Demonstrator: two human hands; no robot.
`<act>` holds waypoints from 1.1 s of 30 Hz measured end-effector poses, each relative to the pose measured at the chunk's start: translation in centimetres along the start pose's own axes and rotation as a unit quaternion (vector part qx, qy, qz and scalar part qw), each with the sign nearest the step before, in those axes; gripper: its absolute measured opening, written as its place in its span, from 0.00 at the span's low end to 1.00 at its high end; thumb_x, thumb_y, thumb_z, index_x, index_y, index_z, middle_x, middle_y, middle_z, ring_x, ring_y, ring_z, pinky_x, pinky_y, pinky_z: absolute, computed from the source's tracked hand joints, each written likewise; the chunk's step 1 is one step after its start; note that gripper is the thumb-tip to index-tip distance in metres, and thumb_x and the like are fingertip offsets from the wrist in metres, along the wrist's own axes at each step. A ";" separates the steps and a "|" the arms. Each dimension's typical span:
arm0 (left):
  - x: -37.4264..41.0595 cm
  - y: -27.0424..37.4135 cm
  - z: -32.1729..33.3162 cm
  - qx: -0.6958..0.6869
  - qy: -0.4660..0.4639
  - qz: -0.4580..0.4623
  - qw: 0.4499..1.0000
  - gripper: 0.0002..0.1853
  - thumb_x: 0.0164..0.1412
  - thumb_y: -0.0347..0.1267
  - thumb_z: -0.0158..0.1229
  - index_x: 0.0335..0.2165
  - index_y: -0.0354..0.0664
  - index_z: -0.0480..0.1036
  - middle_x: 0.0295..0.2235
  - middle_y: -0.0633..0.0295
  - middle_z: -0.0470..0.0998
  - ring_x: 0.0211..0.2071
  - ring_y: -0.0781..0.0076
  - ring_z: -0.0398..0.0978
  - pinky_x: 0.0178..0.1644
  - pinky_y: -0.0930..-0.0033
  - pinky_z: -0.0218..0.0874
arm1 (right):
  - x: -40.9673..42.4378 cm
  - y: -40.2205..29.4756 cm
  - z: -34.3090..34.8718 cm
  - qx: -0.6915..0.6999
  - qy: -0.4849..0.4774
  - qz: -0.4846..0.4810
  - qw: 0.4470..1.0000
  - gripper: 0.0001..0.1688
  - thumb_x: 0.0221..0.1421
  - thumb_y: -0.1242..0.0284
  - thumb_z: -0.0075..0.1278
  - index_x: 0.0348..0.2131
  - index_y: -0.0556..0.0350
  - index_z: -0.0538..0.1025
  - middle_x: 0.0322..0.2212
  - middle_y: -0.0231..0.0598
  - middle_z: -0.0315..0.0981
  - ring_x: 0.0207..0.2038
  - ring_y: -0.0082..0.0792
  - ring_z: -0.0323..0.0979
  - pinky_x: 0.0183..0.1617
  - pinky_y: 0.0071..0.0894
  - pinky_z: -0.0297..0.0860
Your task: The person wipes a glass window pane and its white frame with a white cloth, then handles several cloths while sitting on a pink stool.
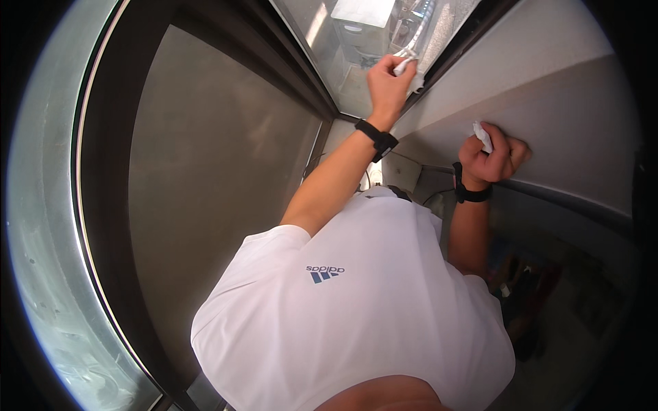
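My left hand (389,85) pinches a crumpled white cloth or tissue (403,67) at the lower part of a glass pane (345,92), close to the dark frame (446,60) on its right. Part of the white material hangs beside my fingers along that frame. Lower and to the right, my right hand (496,156) is curled around a small white wad (482,136), its knuckles close to a pale wall surface (560,118); whether they touch it I cannot tell. Both wrists wear black bands.
Through the glass, a whitish box (360,33) and some clutter show. A large dull panel (221,133) in a dark frame (105,154) stands on the left, with another glass surface (46,246) at the far left. Thin cables (368,180) run behind my arms. The lower right is dark.
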State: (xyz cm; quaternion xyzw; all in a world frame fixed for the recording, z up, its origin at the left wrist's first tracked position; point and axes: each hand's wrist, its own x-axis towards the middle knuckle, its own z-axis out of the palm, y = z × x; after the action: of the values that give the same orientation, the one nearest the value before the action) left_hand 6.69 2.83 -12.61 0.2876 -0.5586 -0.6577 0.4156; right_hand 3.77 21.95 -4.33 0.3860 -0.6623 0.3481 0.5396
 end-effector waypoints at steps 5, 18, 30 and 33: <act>1.2 1.7 1.8 0.004 0.019 -0.009 1.000 0.10 0.53 0.31 0.70 0.25 0.34 0.78 0.19 0.71 0.75 0.21 0.87 0.66 0.25 0.75 0.57 | 0.9 -0.5 -0.2 0.007 -0.005 -0.002 1.000 0.04 0.54 0.68 0.55 0.29 0.42 0.81 0.22 0.22 0.71 0.28 0.32 0.62 0.37 0.32 0.59; 0.4 1.8 2.3 -0.012 -0.011 -0.043 0.999 0.14 0.57 0.33 0.70 0.24 0.35 0.75 0.20 0.70 0.75 0.23 0.86 0.66 0.26 0.74 0.58 | 0.0 0.2 -0.9 -0.006 -0.026 0.003 1.000 0.05 0.52 0.68 0.55 0.30 0.41 0.82 0.25 0.19 0.73 0.31 0.30 0.64 0.40 0.31 0.60; 1.0 8.5 0.2 0.019 -0.150 0.015 0.988 0.17 0.69 0.38 0.58 0.30 0.34 0.76 0.22 0.67 0.77 0.23 0.84 0.72 0.28 0.73 0.62 | 0.0 -0.2 -0.4 0.018 -0.031 0.003 0.999 0.07 0.49 0.70 0.54 0.30 0.43 0.82 0.24 0.18 0.77 0.29 0.27 0.66 0.43 0.34 0.58; 2.8 14.3 1.2 0.054 -0.138 0.117 0.982 0.19 0.71 0.39 0.54 0.30 0.31 0.74 0.18 0.61 0.76 0.19 0.80 0.73 0.23 0.71 0.62 | 0.5 -0.2 -0.6 0.017 -0.031 -0.001 0.999 0.07 0.49 0.70 0.54 0.30 0.44 0.82 0.24 0.18 0.77 0.29 0.27 0.66 0.43 0.33 0.58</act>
State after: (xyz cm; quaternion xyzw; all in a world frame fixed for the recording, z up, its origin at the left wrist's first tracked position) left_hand 7.51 0.56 1.79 0.1491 -0.6747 -0.6069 0.3927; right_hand 4.17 22.31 -3.72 0.4062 -0.6726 0.3467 0.5123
